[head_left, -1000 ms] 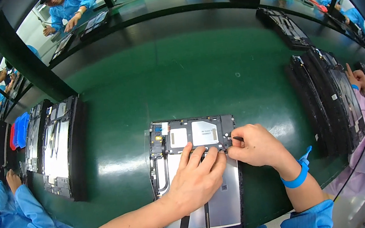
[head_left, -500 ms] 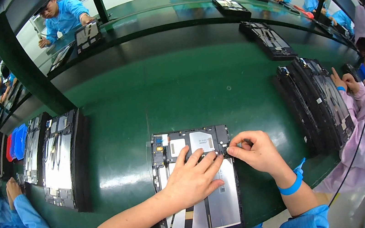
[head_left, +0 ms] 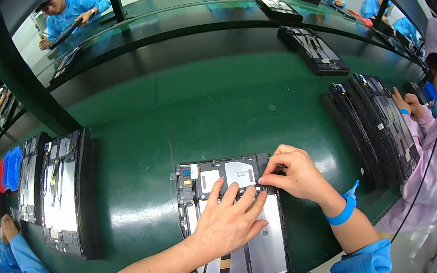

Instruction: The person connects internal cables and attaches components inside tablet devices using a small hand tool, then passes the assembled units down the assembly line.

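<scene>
An opened tablet (head_left: 267, 251) with a black frame, large silver plates and dark ribbon cables lies flat in front of me, its long side pointing away. Spread across its upper middle is my left hand (head_left: 225, 219), palm down, fingers apart, fingertips resting just below two white-and-silver plates. At the tablet's upper right corner, my right hand (head_left: 296, 175) has thumb and index finger pinched together low over the black frame. Whatever sits in that pinch is too small to make out. A blue band (head_left: 344, 212) circles my right wrist.
Stacks of similar opened tablets stand at left (head_left: 62, 196) and right (head_left: 385, 120); another stack (head_left: 313, 49) lies far right. Blue trays (head_left: 13, 169) sit far left. A co-worker in pink (head_left: 435, 149) is at right, others in blue across the green table (head_left: 137, 147).
My right hand's pinch has moved slightly left, inward from the tablet's right edge. The left hand stays on the tablet. Across the table, a co-worker at far left has lifted a tablet.
</scene>
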`<action>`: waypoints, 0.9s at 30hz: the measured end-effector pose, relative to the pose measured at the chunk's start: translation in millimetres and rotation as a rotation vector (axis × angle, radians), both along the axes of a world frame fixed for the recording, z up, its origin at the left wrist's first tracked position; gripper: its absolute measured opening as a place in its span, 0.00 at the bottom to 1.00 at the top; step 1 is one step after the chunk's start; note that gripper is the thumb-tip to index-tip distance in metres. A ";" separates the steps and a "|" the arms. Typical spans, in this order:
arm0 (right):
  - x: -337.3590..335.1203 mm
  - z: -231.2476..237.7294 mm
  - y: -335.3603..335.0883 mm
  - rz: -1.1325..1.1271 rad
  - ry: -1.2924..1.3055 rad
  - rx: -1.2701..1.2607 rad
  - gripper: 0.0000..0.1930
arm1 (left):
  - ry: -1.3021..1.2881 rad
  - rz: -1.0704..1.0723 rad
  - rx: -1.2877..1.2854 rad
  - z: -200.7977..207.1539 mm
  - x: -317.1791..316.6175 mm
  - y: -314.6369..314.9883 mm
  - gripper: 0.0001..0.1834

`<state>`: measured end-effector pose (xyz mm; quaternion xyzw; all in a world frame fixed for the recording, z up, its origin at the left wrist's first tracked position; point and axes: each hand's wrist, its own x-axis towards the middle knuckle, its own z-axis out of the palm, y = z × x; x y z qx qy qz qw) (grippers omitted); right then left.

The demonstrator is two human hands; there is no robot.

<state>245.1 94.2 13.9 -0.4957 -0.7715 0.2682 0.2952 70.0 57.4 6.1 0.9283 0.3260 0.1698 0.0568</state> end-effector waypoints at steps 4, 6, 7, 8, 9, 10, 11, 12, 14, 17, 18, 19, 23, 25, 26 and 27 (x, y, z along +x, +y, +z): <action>-8.2 -7.5 7.0 0.108 0.073 0.067 0.05 | 0.010 -0.002 0.013 0.4 0.8 -1.1 0.23; -10.2 -4.2 6.2 0.123 0.052 0.057 0.05 | 0.015 0.004 0.027 2.2 1.7 -2.9 0.23; -12.0 -4.4 6.9 0.139 0.025 0.039 0.05 | 0.021 0.005 0.009 0.9 0.2 -2.2 0.24; -13.6 -4.2 7.5 0.135 -0.040 0.050 0.07 | 0.027 0.005 -0.008 0.1 -0.9 -1.5 0.24; -14.3 -3.5 8.6 0.134 -0.043 0.048 0.07 | 0.024 0.004 -0.010 0.1 -1.9 -0.9 0.24; -14.5 -1.9 9.9 0.109 -0.092 0.056 0.09 | 0.036 0.010 -0.043 2.9 -2.3 -1.3 0.24; -14.6 -0.7 10.0 0.083 -0.140 0.064 0.11 | 0.048 0.016 -0.076 5.1 -2.0 -1.8 0.24; -15.1 0.5 8.5 0.084 -0.134 0.067 0.11 | 0.064 0.041 -0.115 6.2 -0.8 -2.4 0.24; -16.9 2.2 5.5 -0.064 -0.133 -0.020 0.15 | 0.073 0.049 -0.098 6.5 0.3 -2.7 0.25; -12.2 -6.3 2.4 -0.075 -0.028 0.104 0.11 | 0.068 0.059 -0.090 8.0 2.8 -2.1 0.25; -9.3 -4.1 3.3 -0.078 -0.027 0.099 0.11 | 0.056 0.065 -0.097 8.5 3.6 -1.6 0.26; -9.4 0.3 6.1 -0.136 0.119 0.111 0.10 | 0.065 0.078 -0.104 8.0 0.4 -0.8 0.26; 17.6 28.4 -2.9 -0.043 0.256 0.080 0.14 | 0.036 0.053 -0.114 6.5 0.4 2.4 0.27; 24.8 38.5 -13.9 -0.070 0.312 -0.285 0.13 | 0.034 0.059 -0.098 4.9 -1.0 4.5 0.27; 25.7 38.0 -19.3 -0.099 0.369 -0.643 0.11 | 0.050 0.050 -0.116 4.2 -2.8 4.8 0.27; 25.1 27.8 -21.5 -0.093 0.362 -0.653 0.11 | 0.067 0.043 -0.133 4.1 -4.7 4.9 0.28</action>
